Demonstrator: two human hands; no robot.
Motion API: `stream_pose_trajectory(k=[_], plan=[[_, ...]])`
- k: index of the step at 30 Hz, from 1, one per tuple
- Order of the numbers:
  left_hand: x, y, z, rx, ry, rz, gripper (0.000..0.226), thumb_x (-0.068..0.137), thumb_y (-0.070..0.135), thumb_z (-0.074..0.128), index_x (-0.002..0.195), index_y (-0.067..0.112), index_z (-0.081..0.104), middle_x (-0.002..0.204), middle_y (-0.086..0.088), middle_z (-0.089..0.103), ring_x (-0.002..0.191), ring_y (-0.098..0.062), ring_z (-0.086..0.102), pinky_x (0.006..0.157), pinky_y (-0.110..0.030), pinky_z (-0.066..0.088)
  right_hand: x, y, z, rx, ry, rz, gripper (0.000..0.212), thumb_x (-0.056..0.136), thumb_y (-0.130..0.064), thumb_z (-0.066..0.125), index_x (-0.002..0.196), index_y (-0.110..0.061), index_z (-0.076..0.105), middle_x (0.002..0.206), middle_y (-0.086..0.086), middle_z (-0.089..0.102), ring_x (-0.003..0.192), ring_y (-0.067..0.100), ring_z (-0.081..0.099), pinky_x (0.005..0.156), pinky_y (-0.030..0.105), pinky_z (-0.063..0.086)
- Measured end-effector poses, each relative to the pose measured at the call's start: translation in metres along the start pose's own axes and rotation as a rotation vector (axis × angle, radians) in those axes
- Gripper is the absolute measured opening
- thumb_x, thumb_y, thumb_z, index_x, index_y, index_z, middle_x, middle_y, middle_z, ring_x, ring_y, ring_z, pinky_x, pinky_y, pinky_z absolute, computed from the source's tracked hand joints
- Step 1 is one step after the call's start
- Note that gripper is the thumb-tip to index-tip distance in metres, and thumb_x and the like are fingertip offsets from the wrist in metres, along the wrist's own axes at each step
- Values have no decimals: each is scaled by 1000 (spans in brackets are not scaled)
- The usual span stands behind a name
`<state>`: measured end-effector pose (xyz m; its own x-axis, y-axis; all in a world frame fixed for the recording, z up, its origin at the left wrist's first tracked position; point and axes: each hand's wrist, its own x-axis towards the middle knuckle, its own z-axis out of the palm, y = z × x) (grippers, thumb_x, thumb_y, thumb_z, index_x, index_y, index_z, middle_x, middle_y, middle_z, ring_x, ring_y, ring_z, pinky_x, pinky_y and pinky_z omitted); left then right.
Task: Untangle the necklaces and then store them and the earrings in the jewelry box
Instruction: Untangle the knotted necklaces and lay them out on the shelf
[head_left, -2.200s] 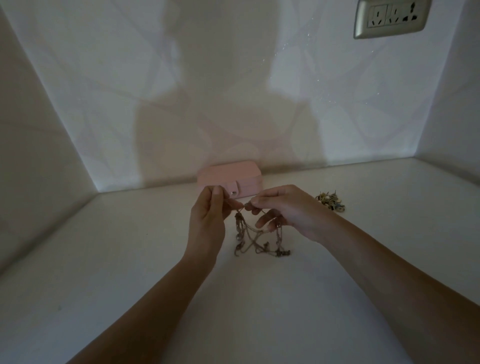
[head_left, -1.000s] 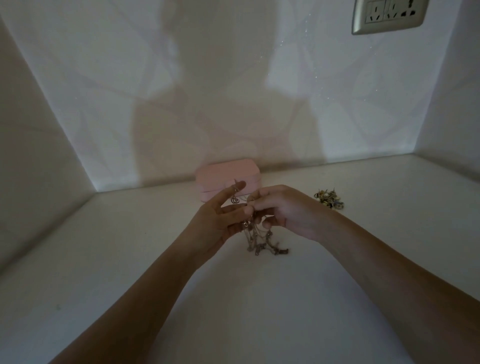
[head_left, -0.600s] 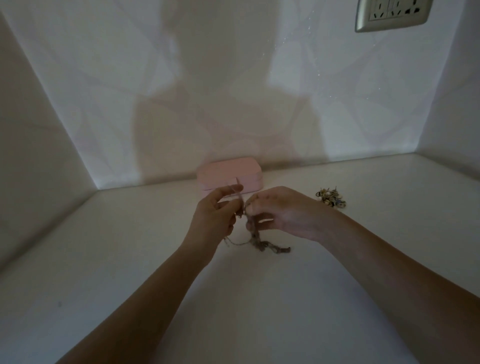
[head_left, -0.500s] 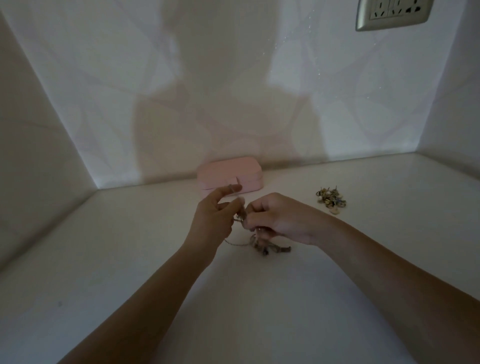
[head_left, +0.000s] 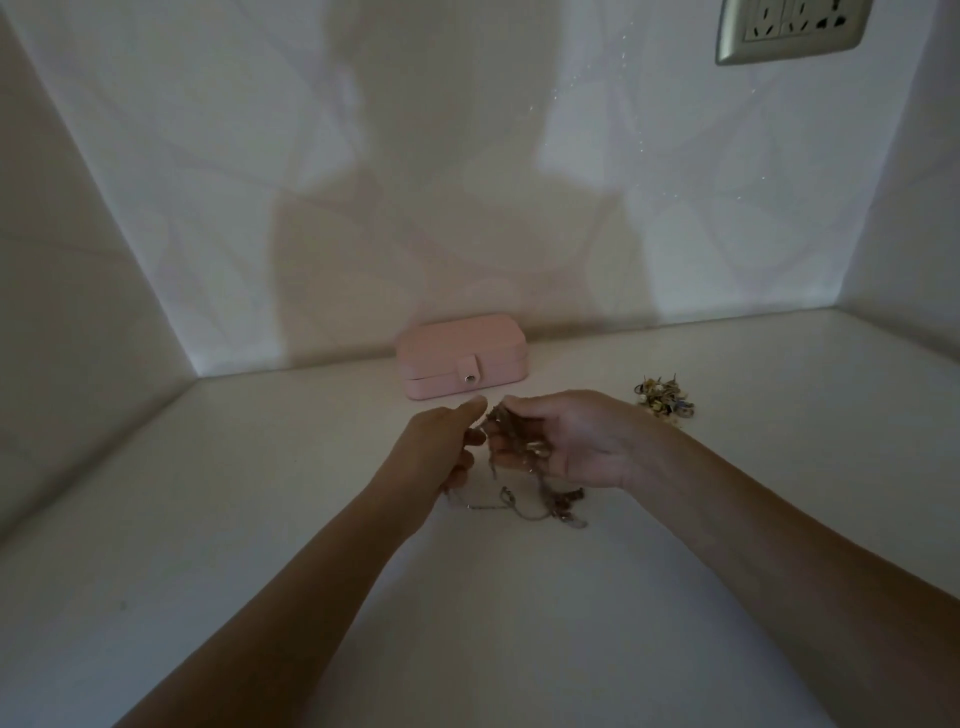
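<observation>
Your right hand (head_left: 566, 441) curls round the tangled necklaces (head_left: 540, 506) above the mid-worktop (head_left: 260, 519), ends trailing down; your left hand (head_left: 441, 447) pinches a strand. Pulling hard could tighten the knot.

Left hand (head_left: 441, 447), right hand (head_left: 566, 441) adjacent (curled grip).

Head view, sole camera, wide-angle; worn high over the white flat tabletop (head_left: 234, 519), on the near side of the closed pink rectangular jewelry box (head_left: 462, 353); faces forward and down; box upper-centre, against the pale back wall (head_left: 467, 182); grey metal socket plate (head_left: 789, 26) above-right of box, cut by the frame edge.
</observation>
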<state>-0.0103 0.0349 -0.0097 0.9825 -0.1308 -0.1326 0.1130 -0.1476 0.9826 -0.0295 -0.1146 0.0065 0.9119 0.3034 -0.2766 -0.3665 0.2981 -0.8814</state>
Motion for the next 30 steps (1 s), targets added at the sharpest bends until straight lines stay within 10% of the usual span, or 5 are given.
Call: stream_pose_trajectory(k=[7, 18, 23, 30], plan=[[-4, 2, -11, -15, -17, 153, 16, 82, 25, 71, 75, 11, 72, 56, 7, 52, 44, -5, 29, 39, -14, 26, 7, 2, -3, 106, 45, -152, 7, 88, 4, 59, 88, 3, 66, 71, 8, 66, 56, 9, 62, 59, 22, 58], [-17, -6, -4, -226, -230, -29, 14, 87, 1, 50, 82, 13, 55, 68, 4, 30, 44, -5, 22, 34, -14, 17, -5, 12, 11, -773, 264, -505, 6, 86, -5, 57, 85, -4, 63, 47, -1, 53, 36, 7, 36, 39, 16, 26], [-42, -3, -31, -322, -237, -98, 18, 84, 7, 58, 71, 18, 52, 62, 7, 41, 41, -3, 23, 33, -12, 14, -4, 11, 14, -356, 113, -207, 13, 95, -5, 51, 90, 2, 61, 51, 6, 61, 31, 8, 30, 35, 17, 19], [-91, -18, -63, 180, -88, 39, 12, 86, 20, 67, 97, 23, 70, 55, 2, 37, 44, -10, 24, 39, -19, 21, -9, 20, 29, -546, -1, -170, 7, 90, -6, 61, 88, -4, 68, 66, 10, 69, 39, 9, 46, 37, 18, 36]])
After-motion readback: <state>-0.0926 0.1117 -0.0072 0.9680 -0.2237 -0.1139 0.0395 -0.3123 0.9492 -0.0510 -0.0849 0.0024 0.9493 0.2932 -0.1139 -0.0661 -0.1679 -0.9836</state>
